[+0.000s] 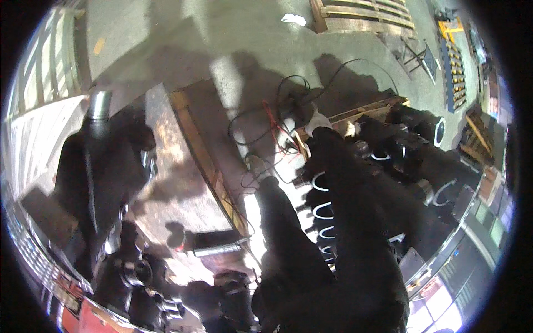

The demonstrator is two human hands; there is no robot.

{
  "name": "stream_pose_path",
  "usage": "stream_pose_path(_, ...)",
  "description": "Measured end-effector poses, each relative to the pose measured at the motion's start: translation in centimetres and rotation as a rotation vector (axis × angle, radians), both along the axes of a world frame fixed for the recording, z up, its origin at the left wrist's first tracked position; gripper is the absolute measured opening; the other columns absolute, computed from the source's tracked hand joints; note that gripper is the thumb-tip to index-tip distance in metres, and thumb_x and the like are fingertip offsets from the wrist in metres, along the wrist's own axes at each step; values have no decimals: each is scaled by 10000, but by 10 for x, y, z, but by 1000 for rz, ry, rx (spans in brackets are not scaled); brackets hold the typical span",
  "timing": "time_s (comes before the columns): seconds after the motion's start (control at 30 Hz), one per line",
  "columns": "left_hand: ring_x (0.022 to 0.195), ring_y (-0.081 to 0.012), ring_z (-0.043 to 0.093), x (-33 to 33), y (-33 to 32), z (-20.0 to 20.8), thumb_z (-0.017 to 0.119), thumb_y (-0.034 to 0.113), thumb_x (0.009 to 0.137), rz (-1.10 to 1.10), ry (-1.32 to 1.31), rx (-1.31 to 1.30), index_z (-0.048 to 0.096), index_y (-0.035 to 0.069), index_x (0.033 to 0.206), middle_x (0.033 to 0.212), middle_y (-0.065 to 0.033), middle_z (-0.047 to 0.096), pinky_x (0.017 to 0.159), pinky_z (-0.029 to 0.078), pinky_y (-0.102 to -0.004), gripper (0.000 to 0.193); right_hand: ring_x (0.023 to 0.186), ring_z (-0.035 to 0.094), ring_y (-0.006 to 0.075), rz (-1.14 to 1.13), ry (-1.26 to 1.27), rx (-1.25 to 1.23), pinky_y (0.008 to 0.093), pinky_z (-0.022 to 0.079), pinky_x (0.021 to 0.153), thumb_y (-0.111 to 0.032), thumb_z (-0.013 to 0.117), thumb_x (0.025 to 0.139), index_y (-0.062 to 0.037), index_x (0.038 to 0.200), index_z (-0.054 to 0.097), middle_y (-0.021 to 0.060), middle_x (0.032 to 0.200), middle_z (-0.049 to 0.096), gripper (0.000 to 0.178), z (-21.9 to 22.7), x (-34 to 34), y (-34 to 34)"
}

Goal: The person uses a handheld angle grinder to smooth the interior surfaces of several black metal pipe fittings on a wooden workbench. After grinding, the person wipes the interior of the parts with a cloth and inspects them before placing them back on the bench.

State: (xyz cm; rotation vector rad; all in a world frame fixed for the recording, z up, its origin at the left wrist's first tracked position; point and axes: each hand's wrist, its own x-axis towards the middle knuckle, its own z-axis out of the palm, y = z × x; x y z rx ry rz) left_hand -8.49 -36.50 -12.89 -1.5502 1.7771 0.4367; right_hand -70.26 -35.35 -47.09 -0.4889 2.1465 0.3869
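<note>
Both my arms, in dark sleeves, reach forward from the lower edge. My left hand, in a pale glove, is low beside thin dark wires at the end of a wooden pallet; its fingers are blurred. Farther forward, my right hand, also pale-gloved, is close to a looped black cable. Glare and shadow hide whether either hand grips anything. Thin red wires lie tangled between the hands. To the left, a long dark tool with a red part lies on a pale board.
Dark metal fittings with round ends crowd the right side. More dark pipe-like parts stand at the lower left, below a large black piece. A wooden beam edges the board. Wooden pallets lie farther off.
</note>
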Motion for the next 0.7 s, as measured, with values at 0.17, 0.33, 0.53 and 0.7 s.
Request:
stream_pose_path(0.17,671,-206,630,-30,-62,-77,653,331,839,534,288,-133,629,147,652,695,-7,635,623,491,-377,263,1275,596,370,-35,-21,53,446,497,1069,-218,619,883,-260,1654,8,235,1412,570,985,-108,20,25)
stream_pose_path(0.33,674,-207,631,-59,-150,-153,652,327,841,404,294,-204,627,145,667,701,-9,634,626,493,-378,253,1277,590,385,-69,8,119,466,499,1060,-217,594,918,-306,1650,-12,263,1420,543,954,-174,10,20)
stream_pose_path(0.53,678,-208,631,-94,-225,-218,652,322,845,237,294,-252,624,143,686,707,-12,633,629,496,-380,242,1298,576,388,-278,37,20,457,471,1087,-374,659,917,-232,1649,-8,289,1435,527,1000,-243,-11,29)
stream_pose_path(0.7,681,-210,632,-113,-256,-251,651,318,847,156,284,-266,622,140,701,713,-15,633,632,499,-381,232,1370,502,394,-844,187,-331,414,410,1131,-593,786,753,-44,1615,88,313,1501,459,1238,-312,-33,36)
